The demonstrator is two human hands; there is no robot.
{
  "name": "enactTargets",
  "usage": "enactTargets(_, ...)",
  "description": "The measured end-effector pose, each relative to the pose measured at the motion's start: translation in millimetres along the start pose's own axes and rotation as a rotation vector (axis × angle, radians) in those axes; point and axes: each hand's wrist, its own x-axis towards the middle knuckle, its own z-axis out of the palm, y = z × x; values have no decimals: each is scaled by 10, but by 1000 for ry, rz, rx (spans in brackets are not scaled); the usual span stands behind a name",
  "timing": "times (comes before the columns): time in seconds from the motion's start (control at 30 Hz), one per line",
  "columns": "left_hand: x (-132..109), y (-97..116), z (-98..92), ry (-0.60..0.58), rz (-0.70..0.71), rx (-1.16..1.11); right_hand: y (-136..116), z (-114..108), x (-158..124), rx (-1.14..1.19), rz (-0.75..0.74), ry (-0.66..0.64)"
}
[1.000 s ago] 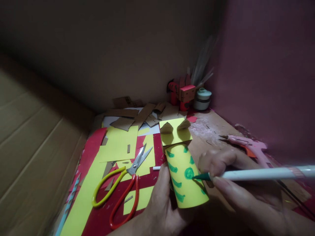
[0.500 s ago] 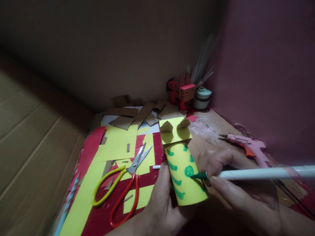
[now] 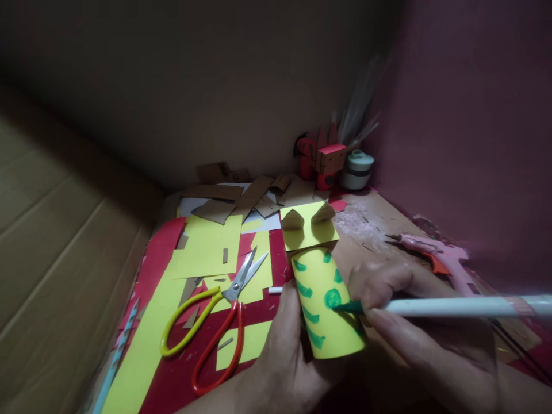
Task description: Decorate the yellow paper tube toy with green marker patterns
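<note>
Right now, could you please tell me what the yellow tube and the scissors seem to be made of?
Yellow tube: matte paper, likely wrapped round a roll; its surface takes green ink. Scissors: shiny metal blades, glossy plastic-looking handles, one yellow, one red.

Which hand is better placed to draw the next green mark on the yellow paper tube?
Probably the right hand: it holds the white green-tipped marker, whose tip touches the yellow paper tube. The left hand only grips that tube.
</note>
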Motion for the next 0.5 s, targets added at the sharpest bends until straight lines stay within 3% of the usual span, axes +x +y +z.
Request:
enactTargets(0.2, -30, 4, -16, -9, -99, 55, 11, -9, -11, -32, -6, -21)
enactTargets(0.5, -18, -10, 1, 43, -84, 57, 60, -29, -38, -30, -17, 60)
